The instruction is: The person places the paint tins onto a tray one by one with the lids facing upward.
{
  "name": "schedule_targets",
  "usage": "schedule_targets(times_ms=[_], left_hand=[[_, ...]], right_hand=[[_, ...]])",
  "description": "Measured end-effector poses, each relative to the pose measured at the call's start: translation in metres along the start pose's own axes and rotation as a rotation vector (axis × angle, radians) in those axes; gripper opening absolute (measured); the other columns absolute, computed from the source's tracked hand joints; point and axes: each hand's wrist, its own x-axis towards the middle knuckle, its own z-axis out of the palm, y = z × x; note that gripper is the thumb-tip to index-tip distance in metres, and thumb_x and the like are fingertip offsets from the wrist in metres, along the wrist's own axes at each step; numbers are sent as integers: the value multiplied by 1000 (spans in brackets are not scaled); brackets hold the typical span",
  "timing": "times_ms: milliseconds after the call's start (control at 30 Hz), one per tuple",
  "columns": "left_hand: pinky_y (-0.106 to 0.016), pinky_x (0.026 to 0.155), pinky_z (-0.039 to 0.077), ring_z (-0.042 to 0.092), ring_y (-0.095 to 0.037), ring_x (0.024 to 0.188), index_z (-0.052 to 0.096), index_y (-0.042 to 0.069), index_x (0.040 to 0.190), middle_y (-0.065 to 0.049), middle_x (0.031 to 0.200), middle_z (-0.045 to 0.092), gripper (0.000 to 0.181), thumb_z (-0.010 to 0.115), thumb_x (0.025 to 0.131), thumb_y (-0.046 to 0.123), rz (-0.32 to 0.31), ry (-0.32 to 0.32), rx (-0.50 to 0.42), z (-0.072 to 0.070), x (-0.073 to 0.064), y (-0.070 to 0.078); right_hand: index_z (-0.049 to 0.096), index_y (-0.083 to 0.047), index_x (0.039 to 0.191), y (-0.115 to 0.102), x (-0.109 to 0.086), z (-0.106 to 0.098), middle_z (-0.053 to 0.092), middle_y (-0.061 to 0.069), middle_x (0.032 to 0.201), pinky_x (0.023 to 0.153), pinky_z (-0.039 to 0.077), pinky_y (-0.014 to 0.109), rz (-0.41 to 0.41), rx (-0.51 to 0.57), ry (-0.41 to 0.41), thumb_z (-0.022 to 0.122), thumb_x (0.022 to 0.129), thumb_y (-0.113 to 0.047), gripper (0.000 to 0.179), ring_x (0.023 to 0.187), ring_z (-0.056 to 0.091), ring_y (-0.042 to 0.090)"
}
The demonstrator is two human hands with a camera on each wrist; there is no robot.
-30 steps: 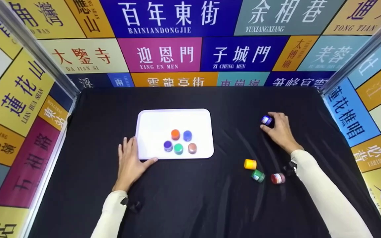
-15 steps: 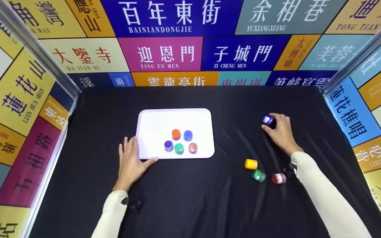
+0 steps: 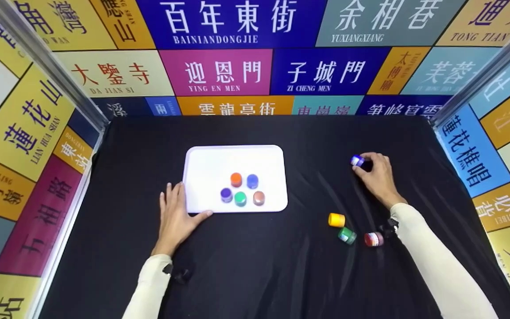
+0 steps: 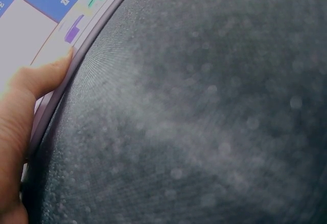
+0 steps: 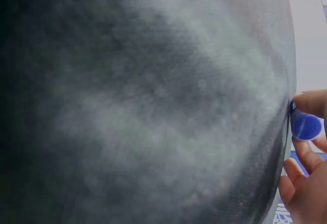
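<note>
My left hand (image 3: 176,221) rests at the near left corner of a white tray (image 3: 206,161), fingers extended along its left side. In the left wrist view, the thumb (image 4: 48,75) lies on the tray's rim. Over on the right, my right hand (image 3: 376,177) pinches a small blue paint jar (image 3: 357,160) between thumb and fingers. Its round blue end (image 5: 307,127) faces the right wrist camera. On the tray stand an orange jar (image 3: 236,179), a blue jar (image 3: 252,181), a purple jar (image 3: 226,195), a green jar (image 3: 240,198) and a brown jar (image 3: 259,198).
A yellow jar (image 3: 337,220), a dark green jar (image 3: 347,235) and a red jar (image 3: 373,239) lie on the black cloth (image 3: 255,266) near my right forearm. Panels with printed Chinese characters (image 3: 219,73) enclose the back and sides.
The blue paint jar has turned slightly in my right hand's fingers, showing more of its label. My left hand keeps its place at the tray.
</note>
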Motion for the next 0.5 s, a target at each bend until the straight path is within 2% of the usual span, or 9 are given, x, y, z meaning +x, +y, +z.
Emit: schedule_targets(times_ms=[300,500], left_hand=[[-61,136,-2,13,-51,167,34,-8,167,-32,170,38,124,90,82,62,10,4,-4,0,0,0],[-58,137,-4,11,-49,168,33,-8,168,-32,172,36,125,88,83,65,-3,-13,2,-1,0,0]], right_hand=[[72,10,121,-8,1,-3,69,31,114,100,39,55,-31,6,2,86,90,-6,37,111,54,48],[73,9,122,-17,0,-2,69,30,113,99,39,53,-60,19,-3,87,89,-4,39,109,54,46]])
